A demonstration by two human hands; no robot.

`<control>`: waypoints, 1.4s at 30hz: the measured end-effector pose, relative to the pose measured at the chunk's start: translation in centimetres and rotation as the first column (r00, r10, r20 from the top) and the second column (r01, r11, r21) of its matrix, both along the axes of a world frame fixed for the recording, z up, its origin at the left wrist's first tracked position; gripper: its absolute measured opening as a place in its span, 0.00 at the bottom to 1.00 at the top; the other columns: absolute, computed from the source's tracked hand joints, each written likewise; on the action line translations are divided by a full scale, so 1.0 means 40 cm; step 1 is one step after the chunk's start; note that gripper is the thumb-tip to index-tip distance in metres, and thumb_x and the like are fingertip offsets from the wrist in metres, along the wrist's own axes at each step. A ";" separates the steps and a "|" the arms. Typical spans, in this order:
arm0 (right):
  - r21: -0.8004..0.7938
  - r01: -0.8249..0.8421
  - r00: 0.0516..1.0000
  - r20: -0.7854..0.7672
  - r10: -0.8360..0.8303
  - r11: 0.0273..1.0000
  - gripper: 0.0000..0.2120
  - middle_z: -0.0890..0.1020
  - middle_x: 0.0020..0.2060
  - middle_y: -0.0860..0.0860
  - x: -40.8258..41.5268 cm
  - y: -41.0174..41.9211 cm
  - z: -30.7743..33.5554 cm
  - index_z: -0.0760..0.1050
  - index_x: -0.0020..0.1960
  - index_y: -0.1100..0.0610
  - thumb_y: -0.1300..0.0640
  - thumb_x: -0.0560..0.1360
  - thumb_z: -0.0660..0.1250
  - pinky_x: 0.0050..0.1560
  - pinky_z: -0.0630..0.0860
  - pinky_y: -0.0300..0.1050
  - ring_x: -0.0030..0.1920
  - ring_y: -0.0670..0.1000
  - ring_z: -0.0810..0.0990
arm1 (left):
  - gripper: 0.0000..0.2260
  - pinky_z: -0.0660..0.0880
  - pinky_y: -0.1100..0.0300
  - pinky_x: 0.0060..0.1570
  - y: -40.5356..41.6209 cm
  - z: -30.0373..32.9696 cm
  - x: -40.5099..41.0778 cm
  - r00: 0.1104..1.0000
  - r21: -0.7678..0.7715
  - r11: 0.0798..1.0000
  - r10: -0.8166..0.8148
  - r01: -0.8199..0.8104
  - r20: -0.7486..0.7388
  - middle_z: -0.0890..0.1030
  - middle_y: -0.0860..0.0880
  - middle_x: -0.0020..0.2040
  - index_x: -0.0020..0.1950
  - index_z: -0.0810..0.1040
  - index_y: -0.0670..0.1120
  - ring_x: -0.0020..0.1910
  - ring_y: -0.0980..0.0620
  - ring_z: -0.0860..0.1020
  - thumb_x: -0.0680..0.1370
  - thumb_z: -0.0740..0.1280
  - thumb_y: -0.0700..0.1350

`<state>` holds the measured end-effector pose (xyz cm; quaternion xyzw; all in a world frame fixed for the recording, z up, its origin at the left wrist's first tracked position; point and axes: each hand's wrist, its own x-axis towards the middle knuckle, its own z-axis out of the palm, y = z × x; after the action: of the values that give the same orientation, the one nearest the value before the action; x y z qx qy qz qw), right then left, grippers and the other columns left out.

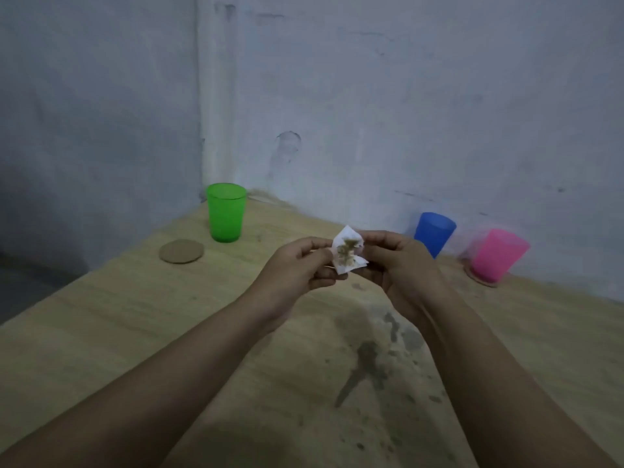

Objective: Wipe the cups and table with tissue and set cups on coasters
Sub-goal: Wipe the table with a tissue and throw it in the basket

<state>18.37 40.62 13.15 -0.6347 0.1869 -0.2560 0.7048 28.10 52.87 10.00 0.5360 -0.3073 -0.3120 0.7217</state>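
Both my hands hold a small white tissue with a brown-green stain above the table's middle. My left hand pinches its left edge and my right hand pinches its right edge. A green cup stands upright on the bare table at the back left, beside a round brown coaster with nothing on it. A blue cup stands at the back right, partly behind my right hand; what is under it is hidden. A pink cup stands on a coaster further right.
The wooden table fits into a corner of pale blue walls. Dark wet smears and specks lie on the table in front of me, between my forearms. The table's left edge drops off to a dark floor.
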 end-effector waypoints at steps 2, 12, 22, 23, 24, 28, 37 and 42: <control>-0.082 0.049 0.998 0.039 -0.046 0.995 0.09 0.86 0.36 0.56 -0.073 -0.011 0.018 0.82 0.42 0.60 0.70 0.72 0.65 0.39 0.81 0.41 0.38 0.53 0.84 | 0.05 0.79 0.62 0.43 -0.027 0.021 -0.060 0.999 -0.020 0.999 -0.028 0.027 -0.039 0.83 0.47 0.37 0.48 0.79 0.42 0.35 0.54 0.82 0.78 0.63 0.37; -0.719 0.333 0.934 0.165 -0.315 0.610 0.16 0.84 0.37 0.46 -0.469 -0.043 0.055 0.83 0.40 0.57 0.75 0.68 0.65 0.42 0.76 0.31 0.39 0.40 0.82 | 0.07 0.80 0.61 0.37 -0.135 0.075 -0.374 0.902 -0.069 0.946 -0.324 0.318 -0.287 0.84 0.42 0.40 0.47 0.80 0.39 0.38 0.50 0.84 0.77 0.64 0.40; -0.929 0.251 0.834 0.064 -0.549 0.273 0.12 0.76 0.46 0.49 -0.784 -0.066 -0.020 0.83 0.48 0.59 0.69 0.73 0.64 0.47 0.68 0.24 0.46 0.45 0.75 | 0.05 0.80 0.64 0.42 -0.228 0.033 -0.666 0.938 0.050 0.938 -0.344 0.343 0.037 0.85 0.42 0.43 0.49 0.80 0.40 0.42 0.52 0.84 0.74 0.70 0.37; -0.923 0.265 0.821 0.065 -0.567 0.278 0.11 0.75 0.47 0.50 -0.806 -0.065 -0.030 0.82 0.49 0.59 0.68 0.73 0.64 0.47 0.68 0.25 0.46 0.45 0.75 | 0.05 0.80 0.64 0.42 -0.234 0.028 -0.690 0.938 0.045 0.944 -0.329 0.326 0.113 0.85 0.43 0.43 0.48 0.82 0.42 0.42 0.53 0.83 0.74 0.70 0.37; -0.913 0.287 0.809 0.068 -0.584 0.290 0.10 0.74 0.46 0.50 -0.820 -0.065 -0.040 0.82 0.49 0.59 0.67 0.74 0.64 0.47 0.68 0.25 0.46 0.45 0.74 | 0.05 0.79 0.64 0.43 -0.239 0.022 -0.709 0.930 0.036 0.951 -0.308 0.307 0.199 0.85 0.44 0.43 0.47 0.83 0.45 0.43 0.53 0.83 0.74 0.70 0.37; -0.811 0.453 0.726 0.095 -0.681 0.370 0.07 0.75 0.44 0.46 -0.882 -0.068 -0.078 0.83 0.48 0.56 0.62 0.74 0.66 0.43 0.69 0.26 0.45 0.40 0.76 | 0.10 0.80 0.62 0.46 -0.263 -0.003 -0.790 0.861 0.009 0.970 -0.219 0.242 0.460 0.85 0.53 0.43 0.49 0.84 0.50 0.42 0.59 0.83 0.73 0.70 0.37; 0.000 0.743 0.646 0.264 -0.717 0.669 0.10 0.82 0.36 0.54 -0.992 -0.075 -0.138 0.77 0.46 0.60 0.69 0.68 0.72 0.41 0.79 0.37 0.38 0.47 0.82 | 0.04 0.69 0.74 0.37 -0.294 -0.058 -0.925 0.626 -0.194 0.970 0.060 0.147 0.777 0.79 0.58 0.38 0.45 0.85 0.50 0.39 0.62 0.78 0.72 0.73 0.43; 0.355 0.620 0.622 0.320 -0.714 0.699 0.07 0.83 0.31 0.54 -1.097 -0.069 -0.172 0.77 0.39 0.61 0.68 0.63 0.69 0.39 0.81 0.39 0.34 0.50 0.83 | 0.07 0.76 0.69 0.41 -0.314 -0.088 -1.020 0.681 -0.168 0.932 -0.104 0.321 0.725 0.82 0.54 0.41 0.45 0.83 0.46 0.41 0.61 0.80 0.69 0.75 0.39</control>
<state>-25.49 37.87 6.28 -0.3666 0.2738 -0.6137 0.6434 -12.70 40.29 6.49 0.4659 -0.6612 -0.1188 0.5759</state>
